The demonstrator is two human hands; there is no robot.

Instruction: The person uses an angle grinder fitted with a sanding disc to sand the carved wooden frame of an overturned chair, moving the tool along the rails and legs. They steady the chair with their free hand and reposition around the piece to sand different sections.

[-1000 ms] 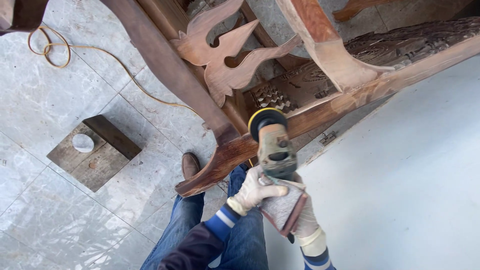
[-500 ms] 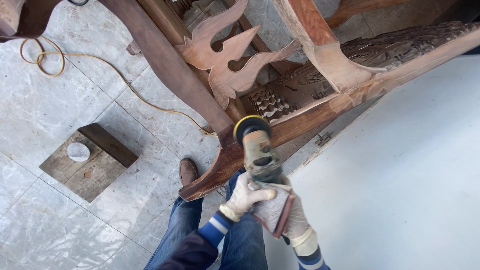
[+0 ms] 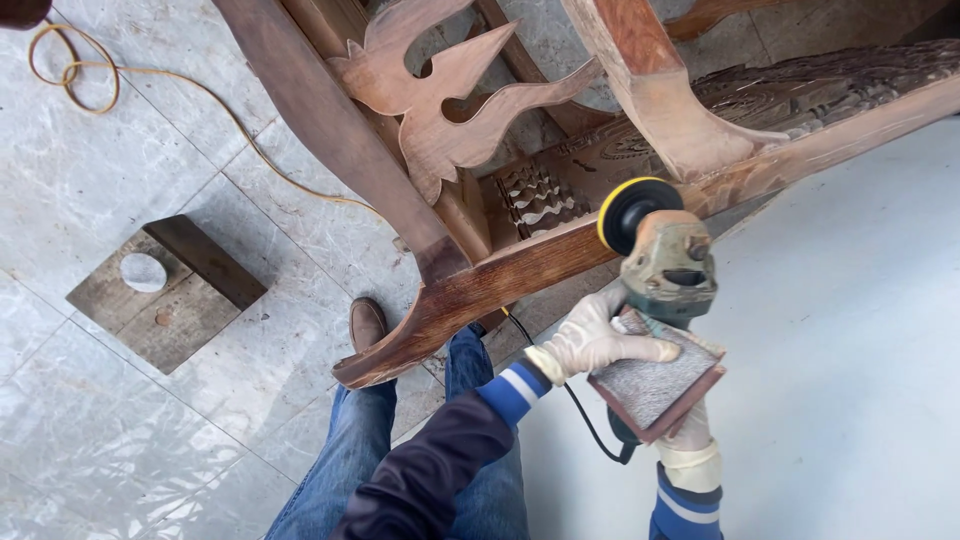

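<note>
My right hand, in a pale glove, grips the rear body of a green angle grinder. Its yellow-rimmed black sanding disc rests against the lower rail of a carved reddish wooden furniture frame. My left hand, also gloved, presses a square sheet of sandpaper with a red backing onto the grinder's body. The sheet hides most of my right hand's fingers. The grinder's black cord hangs down between my arms.
A grey wooden block with a small white disc on it lies on the tiled floor at left. A yellow cord loops across the tiles. My jeans leg and brown shoe stand under the frame. A pale smooth surface fills the right.
The grinder's disc has moved right along the lower rail, away from the curved leg joint. Both hands keep their hold, and the view has shifted slightly.
</note>
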